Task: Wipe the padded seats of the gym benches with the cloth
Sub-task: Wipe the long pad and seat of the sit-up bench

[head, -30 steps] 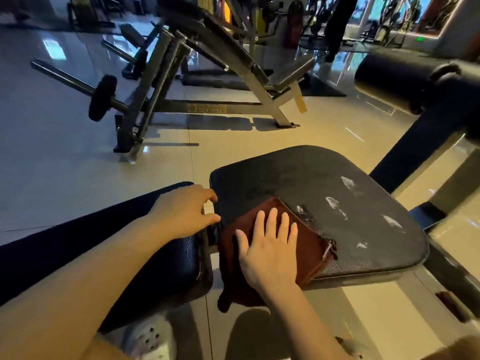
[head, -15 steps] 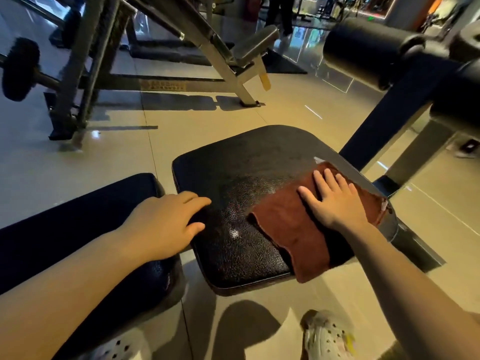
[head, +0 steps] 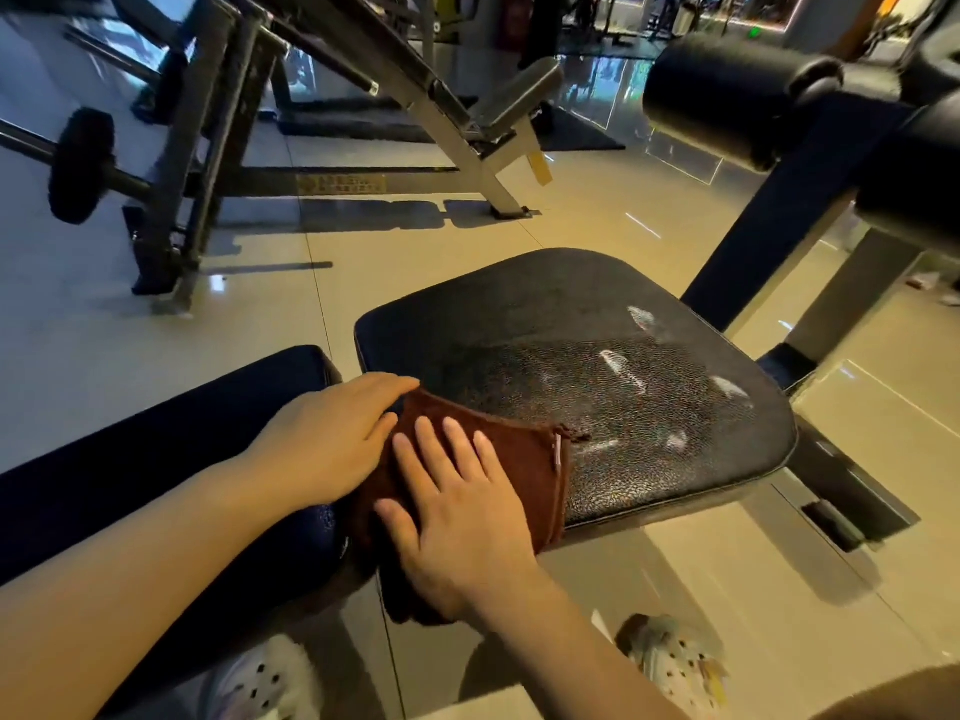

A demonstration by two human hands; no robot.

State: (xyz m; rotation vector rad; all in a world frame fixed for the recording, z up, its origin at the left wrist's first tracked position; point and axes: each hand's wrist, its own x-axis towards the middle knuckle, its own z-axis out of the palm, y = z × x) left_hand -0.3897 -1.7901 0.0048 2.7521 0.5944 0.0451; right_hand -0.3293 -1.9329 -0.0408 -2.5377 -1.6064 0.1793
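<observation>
A black padded seat (head: 597,366) with pale worn patches fills the middle of the head view. A brown cloth (head: 524,459) lies over its near left corner and hangs off the front edge. My right hand (head: 462,517) presses flat on the cloth, fingers straight and spread. My left hand (head: 332,439) rests with straight fingers on the end of the dark blue back pad (head: 156,459), its fingertips at the cloth's left edge, over the gap between the two pads.
Black foam rollers (head: 737,96) on a dark frame stand at the upper right. A grey metal machine (head: 322,111) with a bar and black stopper stands behind on the tiled floor (head: 649,226). My shoes (head: 675,662) show below the seat.
My right hand has slid the cloth from the seat's right side back to its near left corner. My left hand has stayed on the end of the back pad.
</observation>
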